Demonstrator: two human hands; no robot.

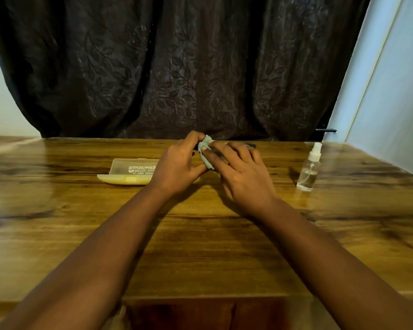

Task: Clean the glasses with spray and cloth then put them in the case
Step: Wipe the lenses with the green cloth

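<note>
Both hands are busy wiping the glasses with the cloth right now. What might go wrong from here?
1. The glasses are almost hidden between the left hand and right hand; hard rubbing with the green cloth could strain the frame.
2. The spray bottle stands upright near the right forearm; an outward sweep might topple it.
3. The open case lies just beside the left wrist and may get nudged.

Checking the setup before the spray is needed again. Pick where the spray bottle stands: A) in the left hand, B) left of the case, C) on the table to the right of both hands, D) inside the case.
C: the spray bottle stands upright on the table, right of the right hand, untouched.
</note>
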